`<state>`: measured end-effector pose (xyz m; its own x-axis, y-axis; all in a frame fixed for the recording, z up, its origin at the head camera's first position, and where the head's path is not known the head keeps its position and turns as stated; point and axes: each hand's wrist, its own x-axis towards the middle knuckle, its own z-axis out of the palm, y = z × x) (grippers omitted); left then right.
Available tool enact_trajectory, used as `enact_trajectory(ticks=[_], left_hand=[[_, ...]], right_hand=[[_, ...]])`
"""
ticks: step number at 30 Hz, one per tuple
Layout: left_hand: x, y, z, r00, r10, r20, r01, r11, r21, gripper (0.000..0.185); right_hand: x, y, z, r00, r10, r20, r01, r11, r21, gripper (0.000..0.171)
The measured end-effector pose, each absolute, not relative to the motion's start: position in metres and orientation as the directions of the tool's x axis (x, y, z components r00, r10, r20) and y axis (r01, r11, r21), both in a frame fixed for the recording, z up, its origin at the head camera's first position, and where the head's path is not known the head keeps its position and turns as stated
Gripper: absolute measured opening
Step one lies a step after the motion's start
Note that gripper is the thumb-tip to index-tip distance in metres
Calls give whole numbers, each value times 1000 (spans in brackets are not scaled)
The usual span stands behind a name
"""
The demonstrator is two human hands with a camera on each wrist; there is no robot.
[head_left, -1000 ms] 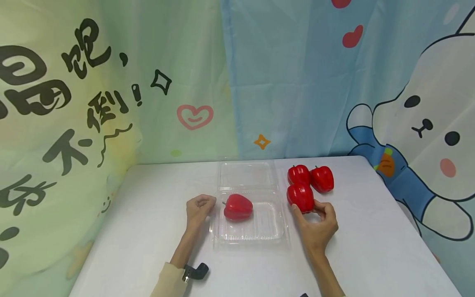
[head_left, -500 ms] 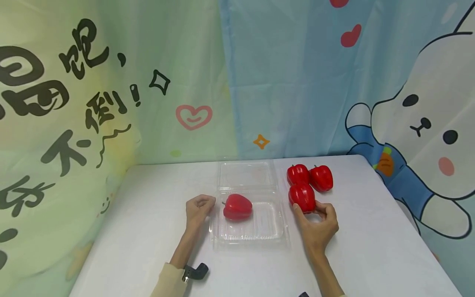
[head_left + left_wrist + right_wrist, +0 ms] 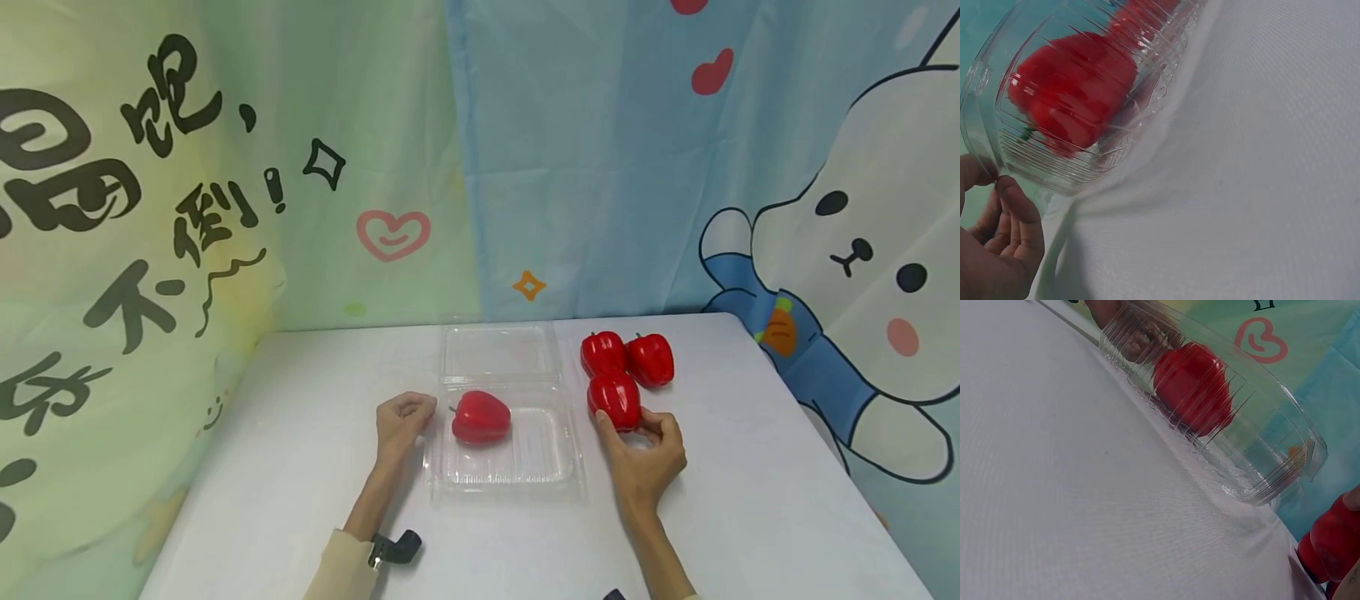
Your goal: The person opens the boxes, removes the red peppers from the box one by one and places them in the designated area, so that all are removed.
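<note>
My left hand (image 3: 403,421) pinches the left rim of a clear plastic container (image 3: 543,446) between thumb and index finger, as the left wrist view shows. Inside the container, on its left side, lies one red bell pepper (image 3: 481,417). To the right of the container, my right hand (image 3: 647,457) holds another red bell pepper (image 3: 614,401) by its near end, thumb on the left and fingers on the right. Whether this pepper touches the table is unclear. In the right wrist view only part of the held bell pepper (image 3: 1334,540) and a bit of the hand show.
Behind the held pepper stand two more red bell peppers, one on the left (image 3: 602,353) and one on the right (image 3: 651,360). The container's lid (image 3: 498,354) lies open toward the back of the white table (image 3: 315,375). A printed curtain (image 3: 585,167) hangs behind.
The right hand and its bell pepper have shifted slightly to the right. The left hand keeps its place at the container's rim.
</note>
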<state>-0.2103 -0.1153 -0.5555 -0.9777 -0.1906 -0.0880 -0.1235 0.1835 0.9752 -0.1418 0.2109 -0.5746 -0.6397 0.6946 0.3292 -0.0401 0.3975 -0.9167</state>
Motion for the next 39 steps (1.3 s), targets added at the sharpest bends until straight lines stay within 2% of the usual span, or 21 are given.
enact_trajectory(ticks=[19,28,39], left_hand=[[-211,-116,-558,-976,-196,-95,-132,183,974,17],[-210,-116,-557,-980,-183,-83,-120,199,973,19],[-210,-117,-557,-980,-180,-89,-125,199,972,18]], right_hand=[[-139,210,-574,-652,723,227,79,362,-929,55],[-135,210,-573,-667,716,206,118,375,-920,59],[-130,206,-570,-691,713,122,207,357,-911,68]])
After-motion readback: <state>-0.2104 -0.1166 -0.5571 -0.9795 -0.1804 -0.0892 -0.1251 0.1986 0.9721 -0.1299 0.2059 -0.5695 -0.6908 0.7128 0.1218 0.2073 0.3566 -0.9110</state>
